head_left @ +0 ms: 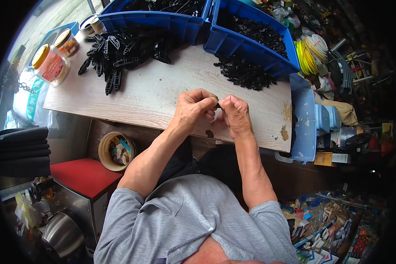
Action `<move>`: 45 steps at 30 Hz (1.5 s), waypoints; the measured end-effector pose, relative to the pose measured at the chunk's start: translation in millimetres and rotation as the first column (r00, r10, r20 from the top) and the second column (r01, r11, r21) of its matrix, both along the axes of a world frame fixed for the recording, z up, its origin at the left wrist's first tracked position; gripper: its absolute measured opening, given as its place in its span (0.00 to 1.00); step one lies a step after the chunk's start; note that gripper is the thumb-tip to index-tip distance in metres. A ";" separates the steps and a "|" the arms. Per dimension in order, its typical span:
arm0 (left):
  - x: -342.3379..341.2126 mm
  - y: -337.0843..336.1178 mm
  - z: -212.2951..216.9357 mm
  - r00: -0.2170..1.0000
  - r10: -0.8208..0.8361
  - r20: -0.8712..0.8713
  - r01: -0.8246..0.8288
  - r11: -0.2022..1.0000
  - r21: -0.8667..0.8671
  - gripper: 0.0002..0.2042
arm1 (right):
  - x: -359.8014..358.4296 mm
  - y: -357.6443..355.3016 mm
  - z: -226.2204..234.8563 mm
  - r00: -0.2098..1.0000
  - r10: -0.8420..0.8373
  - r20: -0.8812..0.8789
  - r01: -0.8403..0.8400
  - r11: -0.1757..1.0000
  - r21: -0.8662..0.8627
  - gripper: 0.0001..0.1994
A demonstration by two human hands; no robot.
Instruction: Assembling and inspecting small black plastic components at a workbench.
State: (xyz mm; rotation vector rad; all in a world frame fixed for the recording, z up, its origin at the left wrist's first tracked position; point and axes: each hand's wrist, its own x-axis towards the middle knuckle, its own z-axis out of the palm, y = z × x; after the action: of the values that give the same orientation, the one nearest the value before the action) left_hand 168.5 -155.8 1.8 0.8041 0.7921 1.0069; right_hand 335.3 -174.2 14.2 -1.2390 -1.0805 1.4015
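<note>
Over the front part of the wooden table (163, 94), my left hand (196, 105) and my right hand (235, 114) meet with fingertips pinched together. Between them sits a small black part (218, 105), mostly covered by the fingers, so its exact shape is hidden. Beyond my left hand lies a heap of long black plastic pieces (114, 53) with slotted frames. Past my right hand is a pile of small black plastic parts (246, 72), spilling toward me from a blue bin.
Two blue bins, a left bin (154, 21) and a right bin (226, 42), stand along the table's far side. Lidded jars (53, 66) stand at the left end. A waste bucket (104, 152) is below on the left. A light-blue tub (304, 119) adjoins the right edge.
</note>
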 end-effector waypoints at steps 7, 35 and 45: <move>7.7 24.8 -4.7 0.997 -0.044 -0.064 0.052 0.989 0.136 0.09 | 10.3 -2.9 -14.8 0.980 -0.147 -0.131 0.155 0.987 0.052 0.14; 4.0 38.3 -10.8 0.993 0.111 0.051 -0.113 0.992 0.050 0.04 | 45.8 -0.5 -7.6 0.941 -0.289 -0.175 0.280 0.957 -0.073 0.13; -3.4 27.3 -3.2 0.999 -0.043 -0.007 0.043 0.999 0.025 0.06 | 12.7 14.8 -2.7 0.993 -0.028 -0.116 0.023 0.999 -0.050 0.15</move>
State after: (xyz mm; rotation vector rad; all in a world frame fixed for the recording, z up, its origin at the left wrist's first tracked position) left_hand 165.1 -128.4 -1.4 0.8435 0.7655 0.9781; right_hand 347.9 -159.4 11.4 -1.1854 -0.9526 1.4694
